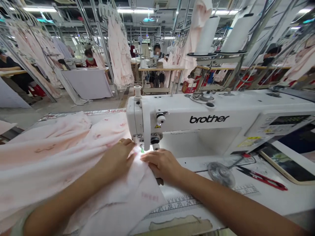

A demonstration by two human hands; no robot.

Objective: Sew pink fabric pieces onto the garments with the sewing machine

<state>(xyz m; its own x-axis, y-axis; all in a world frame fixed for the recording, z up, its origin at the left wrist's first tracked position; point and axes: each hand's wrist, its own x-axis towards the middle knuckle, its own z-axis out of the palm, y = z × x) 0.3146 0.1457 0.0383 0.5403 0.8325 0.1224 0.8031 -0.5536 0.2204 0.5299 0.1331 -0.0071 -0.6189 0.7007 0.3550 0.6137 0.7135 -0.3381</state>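
Pale pink printed fabric [105, 131] spreads over the left of the sewing table and runs under the needle area of a white sewing machine [177, 111]. My left hand [121, 152] rests on the cloth just left of the lit presser foot [142, 148], its fingers bent and pressed together on the fabric. Close on the right side of the foot, my right hand [162, 164] pinches the fabric's edge between thumb and fingers. A corner of the cloth hangs toward me below both hands. The needle tip is too small to make out.
Right of my right hand lie a clear round dish [221, 173], red-handled thread snips [263, 178] and a phone [287, 164]. A ruler strip [177, 205] runs along the table's front. Thread cones [206, 36] stand behind the machine. Other people sit at machines farther back among hanging garments [119, 49].
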